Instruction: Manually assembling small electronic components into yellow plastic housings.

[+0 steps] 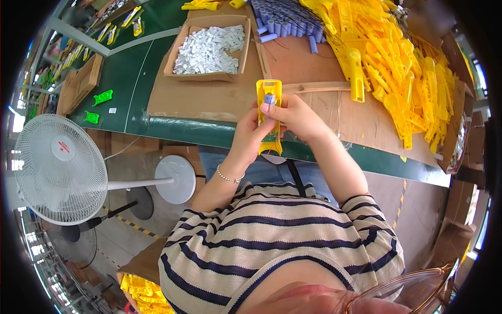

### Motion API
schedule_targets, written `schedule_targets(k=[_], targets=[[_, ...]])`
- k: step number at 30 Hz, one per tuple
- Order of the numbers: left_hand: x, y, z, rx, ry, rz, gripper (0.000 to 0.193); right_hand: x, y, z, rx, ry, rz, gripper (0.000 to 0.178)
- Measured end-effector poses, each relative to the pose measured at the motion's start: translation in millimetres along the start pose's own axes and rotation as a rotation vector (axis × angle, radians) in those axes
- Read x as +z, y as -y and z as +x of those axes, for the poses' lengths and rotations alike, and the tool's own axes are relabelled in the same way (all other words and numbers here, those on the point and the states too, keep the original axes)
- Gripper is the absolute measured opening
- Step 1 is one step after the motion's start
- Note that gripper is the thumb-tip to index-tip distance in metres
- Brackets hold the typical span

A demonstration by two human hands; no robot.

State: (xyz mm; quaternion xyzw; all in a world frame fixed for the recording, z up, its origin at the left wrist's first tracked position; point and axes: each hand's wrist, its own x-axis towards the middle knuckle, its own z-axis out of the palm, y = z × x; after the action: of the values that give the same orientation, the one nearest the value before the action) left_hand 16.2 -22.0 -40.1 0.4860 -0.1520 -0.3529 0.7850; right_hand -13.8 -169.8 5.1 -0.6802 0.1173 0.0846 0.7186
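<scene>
In front of my chest, over the table's near edge, a long yellow plastic housing (269, 85) is held upright, its open inside facing up. A blue-purple cylindrical battery cell (269, 98) lies in its upper part, and a bit of green circuit board (272, 137) shows lower down. My left hand (250, 133) is closed around the housing's left side. From the right, my right hand (299, 118) grips it, its thumb pressed onto the inside just below the cell. The two thumbs hide the middle of the housing.
A cardboard tray of small white parts (209, 51) sits ahead. Behind are blue battery cells (285, 23) with wires; to the right, a heap of yellow housings (387, 57). Two green pieces (103, 97) lie left. A white fan (61, 157) stands left of me.
</scene>
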Motion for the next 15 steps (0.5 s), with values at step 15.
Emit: schedule_targets(k=[15], targets=[[-67,-25,-49,0.118,-0.297,-0.16,0.044,-7,46,230,-0.56,-0.045,-1.845,0.014]])
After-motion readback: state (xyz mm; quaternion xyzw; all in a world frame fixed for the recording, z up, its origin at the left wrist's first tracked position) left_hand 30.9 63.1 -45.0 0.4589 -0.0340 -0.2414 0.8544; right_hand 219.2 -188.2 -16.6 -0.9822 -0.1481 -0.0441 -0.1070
